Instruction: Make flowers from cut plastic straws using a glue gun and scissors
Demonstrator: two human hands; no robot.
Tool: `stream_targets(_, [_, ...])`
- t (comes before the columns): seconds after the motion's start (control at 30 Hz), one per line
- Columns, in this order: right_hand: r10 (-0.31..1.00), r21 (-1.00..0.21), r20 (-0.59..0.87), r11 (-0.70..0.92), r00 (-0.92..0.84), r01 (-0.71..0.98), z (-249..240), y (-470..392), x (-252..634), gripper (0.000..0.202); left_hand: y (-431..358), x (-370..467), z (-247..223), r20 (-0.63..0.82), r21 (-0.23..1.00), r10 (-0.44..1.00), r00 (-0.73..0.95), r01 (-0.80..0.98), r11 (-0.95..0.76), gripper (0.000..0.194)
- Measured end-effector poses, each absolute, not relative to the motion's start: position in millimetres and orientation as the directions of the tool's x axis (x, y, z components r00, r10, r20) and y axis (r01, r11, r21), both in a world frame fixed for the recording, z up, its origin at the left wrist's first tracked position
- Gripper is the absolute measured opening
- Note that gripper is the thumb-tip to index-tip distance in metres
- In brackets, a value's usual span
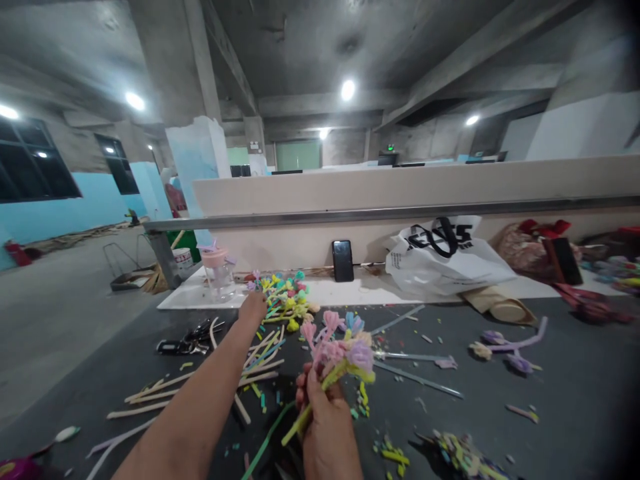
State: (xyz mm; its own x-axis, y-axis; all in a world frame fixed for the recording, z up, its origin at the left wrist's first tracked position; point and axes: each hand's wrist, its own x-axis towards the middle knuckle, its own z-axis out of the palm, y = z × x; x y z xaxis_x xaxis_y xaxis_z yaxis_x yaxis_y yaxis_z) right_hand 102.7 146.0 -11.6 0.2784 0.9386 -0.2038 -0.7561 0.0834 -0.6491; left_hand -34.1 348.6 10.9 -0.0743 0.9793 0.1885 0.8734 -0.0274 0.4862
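My right hand (327,430) is closed around the stems of a small bunch of fuzzy pipe-cleaner flowers (335,347), pink, lilac, blue and peach with yellow-green stems. The bunch stands upright and tilts right, near the middle of the table. My left hand (254,307) reaches forward to the left edge of a pile of colourful pipe-cleaner flowers (290,297) at the table's back. Its fingers are hidden behind the hand, so I cannot see whether they grip a flower. Loose pale pipe-cleaner stems (263,363) lie beneath and beside my left forearm.
A lidded clear cup (217,277), a phone (343,261) and a white plastic bag (445,257) line the back. Keys (195,337) lie left. Clear glue sticks (417,380), a purple flower sprig (515,343) and a heap of scraps (463,457) are on the right.
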Motion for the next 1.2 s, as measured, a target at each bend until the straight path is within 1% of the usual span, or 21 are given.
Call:
stream_targets(0.1, [0.926, -0.685, -0.188, 0.114, 0.326, -0.719, -10.1, 143.8, 101.6, 0.032, 343.8, -39.3, 15.9, 0.23, 0.546, 0.97, -0.081, 0.836, -0.06, 0.03])
stream_targets(0.17, [0.93, -0.7, -0.173, 0.115, 0.323, -0.705, -7.7, 141.3, 102.1, 0.03, 336.0, -43.3, 24.1, 0.254, 0.602, 0.964, -0.083, 0.794, -0.091, 0.029])
stream_targets(0.3, [0.936, -0.713, -0.147, 0.124, 0.32, -0.69, -2.6, 138.6, 104.5, 0.027, 307.3, -43.6, 43.6, 0.267, 0.734, 0.962, -0.052, 0.658, -0.168, 0.025])
stream_targets(0.4, [0.927, -0.728, -0.123, 0.158, 0.354, -0.667, 1.7, 139.0, 106.1, 0.025, 275.4, -31.9, 51.5, 0.224, 0.837, 0.973, 0.058, 0.5, -0.223, 0.021])
stream_targets(0.5, [0.919, -0.701, -0.131, 0.18, 0.373, -0.69, 6.1, 139.9, 107.4, 0.029, 241.2, -13.9, 51.6, 0.171, 0.917, 0.967, 0.188, 0.328, -0.226, 0.025])
stream_targets(0.57, [0.916, -0.668, -0.129, 0.202, 0.379, -0.716, 8.3, 140.0, 107.9, 0.032, 221.5, -2.1, 49.8, 0.135, 0.948, 0.952, 0.273, 0.243, -0.204, 0.028])
stream_targets(0.67, [0.936, -0.645, -0.085, 0.21, 0.341, -0.735, 10.7, 138.5, 107.6, 0.034, 201.5, 12.1, 48.5, 0.083, 0.97, 0.919, 0.386, 0.179, -0.163, 0.029])
stream_targets(0.77, [0.954, -0.639, -0.031, 0.211, 0.298, -0.74, 12.9, 135.4, 106.9, 0.035, 192.5, 21.3, 51.0, 0.062, 0.975, 0.906, 0.419, 0.167, -0.144, 0.03])
stream_targets(0.9, [0.954, -0.639, -0.033, 0.209, 0.298, -0.74, 14.9, 131.9, 107.3, 0.037, 187.2, 28.5, 54.0, 0.056, 0.964, 0.916, 0.398, 0.218, -0.154, 0.028])
stream_targets(1.07, [0.964, -0.65, -0.038, 0.176, 0.262, -0.74, 16.0, 133.1, 110.6, 0.039, 179.3, 33.4, 47.1, 0.067, 0.914, 0.924, 0.376, 0.348, -0.208, 0.025])
stream_targets(1.13, [0.953, -0.624, -0.039, 0.211, 0.3, -0.752, 15.7, 135.0, 111.5, 0.041, 184.5, 30.1, 46.9, 0.083, 0.876, 0.921, 0.38, 0.413, -0.25, 0.021])
stream_targets(1.2, [0.954, -0.59, -0.073, 0.195, 0.292, -0.784, 14.6, 136.6, 111.6, 0.037, 201.0, 20.7, 51.4, 0.094, 0.829, 0.925, 0.368, 0.485, -0.277, 0.014])
